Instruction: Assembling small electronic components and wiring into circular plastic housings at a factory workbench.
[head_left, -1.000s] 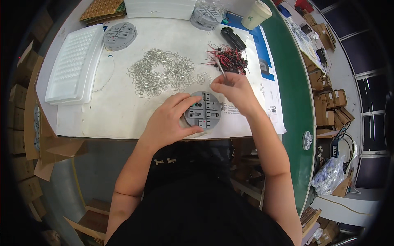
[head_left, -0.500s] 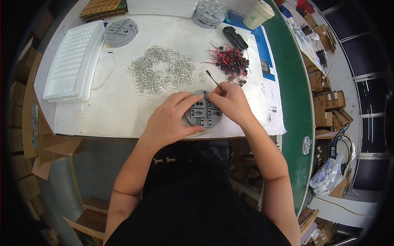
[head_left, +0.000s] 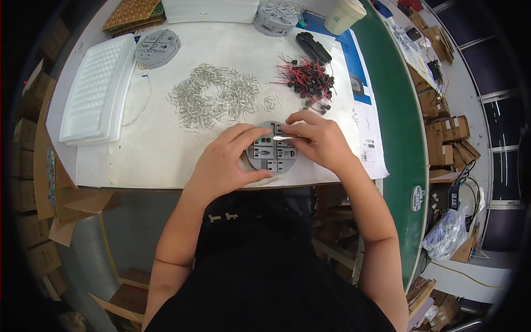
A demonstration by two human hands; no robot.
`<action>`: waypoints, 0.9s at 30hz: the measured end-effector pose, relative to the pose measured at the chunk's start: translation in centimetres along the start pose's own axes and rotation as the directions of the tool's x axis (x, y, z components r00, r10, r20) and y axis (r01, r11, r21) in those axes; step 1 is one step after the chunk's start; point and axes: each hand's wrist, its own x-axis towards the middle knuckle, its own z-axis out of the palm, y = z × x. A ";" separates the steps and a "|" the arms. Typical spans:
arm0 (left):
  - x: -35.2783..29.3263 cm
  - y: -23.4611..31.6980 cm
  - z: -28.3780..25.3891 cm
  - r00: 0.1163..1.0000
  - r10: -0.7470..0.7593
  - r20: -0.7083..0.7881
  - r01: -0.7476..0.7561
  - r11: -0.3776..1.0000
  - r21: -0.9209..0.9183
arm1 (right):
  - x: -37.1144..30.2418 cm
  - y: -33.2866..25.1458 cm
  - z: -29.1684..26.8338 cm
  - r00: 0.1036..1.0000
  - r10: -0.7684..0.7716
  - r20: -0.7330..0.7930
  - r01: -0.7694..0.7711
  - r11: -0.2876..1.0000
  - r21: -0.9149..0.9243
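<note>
Here, the left hand (head_left: 224, 163) grips the round grey fixture (head_left: 272, 154) at frame centre; the right hand (head_left: 321, 141) pinches thin tweezers (head_left: 285, 137) over it.

Round fixture (head_left: 272, 154) at table's (head_left: 166, 155) near edge; clip pile (head_left: 213, 99) behind, tray (head_left: 97, 91) left.

Bright, even overhead light on the white table (head_left: 166, 149), soft short shadows, no harsh glare. Strong fisheye bending and black vignette at rim. Centre sharp, edges dim and soft.
</note>
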 end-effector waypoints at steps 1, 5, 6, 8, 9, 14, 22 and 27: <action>0.1 0.0 -0.1 1.000 -0.005 0.008 0.005 1.000 -0.003 | -0.4 0.8 0.0 1.000 -0.015 -0.015 0.015 1.000 0.013; 0.3 0.5 -0.5 1.000 0.005 0.014 -0.005 1.000 0.013 | -1.0 0.6 -0.1 0.996 -0.029 -0.079 0.033 0.998 0.050; 0.4 0.5 -0.5 1.000 0.001 0.019 -0.002 1.000 0.021 | -1.2 0.3 -0.2 0.994 -0.028 -0.103 0.034 0.998 0.061; 0.9 0.6 -0.4 0.996 0.030 -0.083 -0.030 1.000 0.003 | -1.8 -0.4 0.1 0.992 -0.076 -0.100 0.078 0.997 0.021; 1.4 0.8 -0.5 0.990 0.045 -0.131 -0.046 0.999 -0.006 | -2.1 -0.7 0.4 0.988 -0.123 -0.090 0.121 0.992 -0.028; 4.3 2.7 -0.8 0.978 -0.206 -0.046 0.200 0.973 -0.115 | -3.0 -0.5 1.7 0.983 -0.137 -0.121 0.135 0.991 -0.025; 7.8 3.2 -0.9 0.979 0.003 0.202 -0.057 0.965 0.258 | -3.3 -0.2 2.3 0.979 -0.152 -0.137 0.154 0.988 0.000; 9.0 3.8 0.0 0.942 -0.091 0.323 -0.059 0.903 0.425 | -3.3 0.0 1.9 0.983 -0.134 -0.127 0.139 0.990 0.031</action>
